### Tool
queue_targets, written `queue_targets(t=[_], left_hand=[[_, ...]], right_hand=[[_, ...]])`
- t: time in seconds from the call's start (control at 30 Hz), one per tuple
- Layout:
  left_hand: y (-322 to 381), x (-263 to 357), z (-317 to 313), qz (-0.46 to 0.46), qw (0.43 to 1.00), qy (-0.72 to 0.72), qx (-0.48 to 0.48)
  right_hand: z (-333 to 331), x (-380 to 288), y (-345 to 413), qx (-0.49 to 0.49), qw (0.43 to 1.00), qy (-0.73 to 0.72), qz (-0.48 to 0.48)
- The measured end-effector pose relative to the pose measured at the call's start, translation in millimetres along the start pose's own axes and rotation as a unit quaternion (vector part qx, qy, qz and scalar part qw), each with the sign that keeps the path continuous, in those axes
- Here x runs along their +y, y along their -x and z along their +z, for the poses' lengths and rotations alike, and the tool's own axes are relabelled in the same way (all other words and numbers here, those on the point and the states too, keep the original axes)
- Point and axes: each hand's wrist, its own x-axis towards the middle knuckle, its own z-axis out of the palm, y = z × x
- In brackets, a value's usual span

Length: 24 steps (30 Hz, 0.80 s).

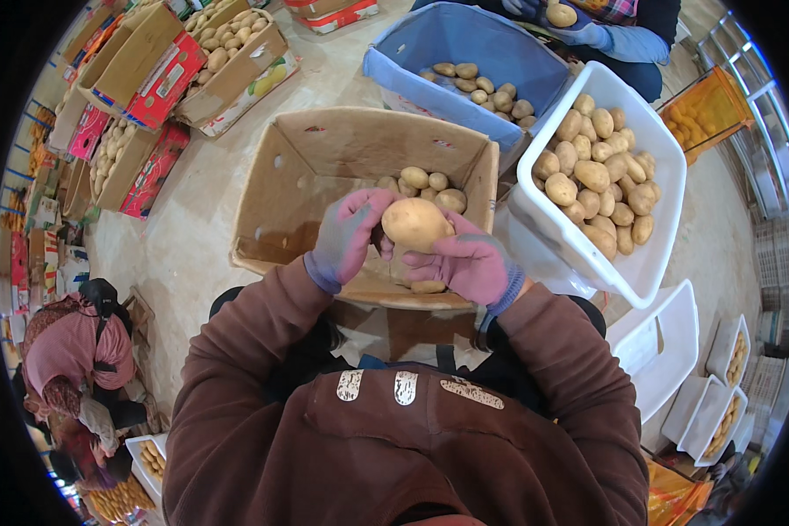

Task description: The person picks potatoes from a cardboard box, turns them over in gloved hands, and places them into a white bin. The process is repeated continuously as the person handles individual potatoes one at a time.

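Note:
A large pale potato [415,224] is held between my two gloved hands, above an open cardboard box [253,197]. My left hand [354,233], in a pink and grey glove, is at the potato's left side. From the right and below, my right hand [467,256] grips it with the thumb and fingers. Several potatoes [452,200] lie in the box's far right corner, just beyond my hands, and another [427,286] is by its near wall. Part of the box floor is hidden by my hands.
A white plastic tub [674,197] heaped with potatoes stands at the right. Beyond the box is a blue-lined box [394,72] with potatoes, and a person [605,39] holds a potato behind it. Potato-filled cartons [237,85] stand at upper left; another person [82,355] bends at lower left.

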Motion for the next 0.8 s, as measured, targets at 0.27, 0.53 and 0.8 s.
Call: queue_targets(t=[0.27,0.53,0.8], left_hand=[[-66.8,-71.0,-23.0,-0.156,0.983,-0.09,-0.019],[-128.7,-239.6,-3.0,-0.053,0.733,-0.574,-0.36],[-157.0,-309.8,26.3,-0.112,0.674,-0.586,-0.436]], right_hand=[[-22.8,-65.9,59.7,0.061,0.922,-0.166,-0.345],[-22.5,-47.9,58.0,0.124,0.96,-0.036,-0.249],[7.8,-52.1,51.1,0.2,0.975,0.05,-0.087]])
